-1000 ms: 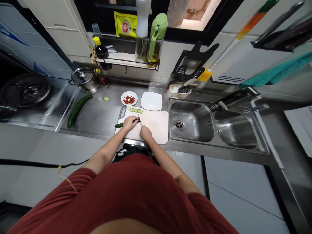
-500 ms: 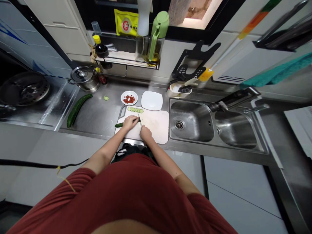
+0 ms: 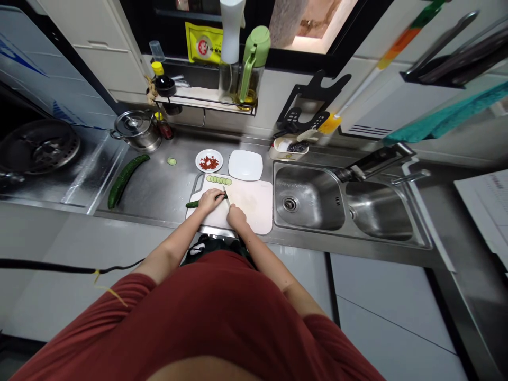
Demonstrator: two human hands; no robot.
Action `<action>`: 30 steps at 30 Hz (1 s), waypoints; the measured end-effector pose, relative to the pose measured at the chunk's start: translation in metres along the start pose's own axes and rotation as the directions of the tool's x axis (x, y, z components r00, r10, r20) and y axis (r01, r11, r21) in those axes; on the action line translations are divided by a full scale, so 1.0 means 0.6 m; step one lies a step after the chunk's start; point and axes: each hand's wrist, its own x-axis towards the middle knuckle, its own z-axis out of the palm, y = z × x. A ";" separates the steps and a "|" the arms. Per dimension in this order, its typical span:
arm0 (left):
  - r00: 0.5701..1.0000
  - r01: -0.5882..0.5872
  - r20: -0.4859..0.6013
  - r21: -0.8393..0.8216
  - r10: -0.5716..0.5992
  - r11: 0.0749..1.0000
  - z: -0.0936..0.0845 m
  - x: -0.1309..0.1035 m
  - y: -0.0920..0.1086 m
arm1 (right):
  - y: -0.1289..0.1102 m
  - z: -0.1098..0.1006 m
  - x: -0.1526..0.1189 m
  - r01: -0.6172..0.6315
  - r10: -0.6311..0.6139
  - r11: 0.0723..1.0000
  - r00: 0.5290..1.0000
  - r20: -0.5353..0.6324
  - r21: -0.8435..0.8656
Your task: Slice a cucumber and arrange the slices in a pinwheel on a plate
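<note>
A white cutting board [image 3: 254,211] lies at the counter's front edge. On it, my left hand [image 3: 210,200] is closed over a green cucumber [image 3: 192,205], whose end sticks out to the left. My right hand [image 3: 237,217] grips a knife [image 3: 226,196] by the handle, which the fingers hide. The blade stands at the cucumber's right end, close to my left fingertips. A row of thin cucumber slices [image 3: 219,180] rests along the board's far left part. Beyond the board are a white plate with chopped red pieces [image 3: 209,161] and a bare white square plate [image 3: 245,165].
Left on the steel counter are a whole cucumber [image 3: 126,181], a cut-off slice [image 3: 171,161] and a lidded pot [image 3: 137,129]. A double sink [image 3: 309,196] borders the board on the right. Bottles stand on a wall shelf [image 3: 206,103] above the plates.
The view has shifted slightly, so the surroundings sit a little differently. My hands, the knife and the cucumber keep nearly the same places on the board.
</note>
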 end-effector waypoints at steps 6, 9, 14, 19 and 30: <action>1.000 0.012 0.006 0.015 -0.012 1.000 0.002 0.001 -0.003 | 0.022 0.020 -0.021 0.015 -0.015 1.000 1.000 0.004 -0.016; 1.000 0.008 0.003 0.011 -0.008 1.000 0.003 0.002 -0.003 | 0.033 0.028 -0.033 0.007 -0.006 1.000 1.000 0.012 -0.030; 1.000 0.028 0.005 0.015 -0.028 1.000 0.000 0.000 0.004 | 0.054 0.029 -0.057 0.017 -0.016 0.998 1.000 0.024 -0.060; 0.994 0.102 0.041 0.030 -0.104 0.994 -0.010 0.001 0.018 | 0.080 0.015 -0.079 0.057 -0.059 0.988 0.998 -0.007 -0.147; 0.983 0.164 0.076 0.077 -0.170 0.984 -0.021 -0.003 0.031 | 0.126 -0.017 -0.091 -0.077 -0.071 0.940 0.908 -0.413 -0.332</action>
